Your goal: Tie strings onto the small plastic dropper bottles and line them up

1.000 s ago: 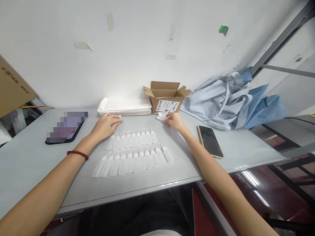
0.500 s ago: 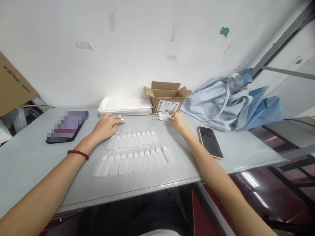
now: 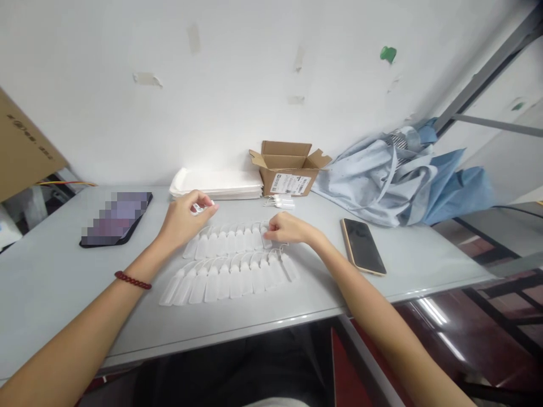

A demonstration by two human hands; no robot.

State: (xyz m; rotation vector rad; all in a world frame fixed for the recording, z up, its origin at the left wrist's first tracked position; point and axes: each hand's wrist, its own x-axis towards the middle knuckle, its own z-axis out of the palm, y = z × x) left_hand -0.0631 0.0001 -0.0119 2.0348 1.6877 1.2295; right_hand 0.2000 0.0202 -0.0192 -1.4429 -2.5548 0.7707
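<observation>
Two rows of small translucent white tags with thin loops lie on the grey table: an upper row and a lower row. My right hand is closed in a pinch at the top of the upper row's rightmost tag. Left of that row, just above the table, my left hand is curled with thumb and fingertips around a small white piece, mostly hidden by the fingers. A small bunch of similar tags lies in front of the open cardboard box.
Behind the rows, a stack of white sheets or envelopes rests against the wall. A phone lies at right, a pixelated dark device at left. Blue fabric is heaped at the back right. The table's front edge runs close below.
My right hand has moved from the bunch by the box toward me, to the upper row's right end. My left hand has lifted slightly and turned, showing the white piece in its fingers.
</observation>
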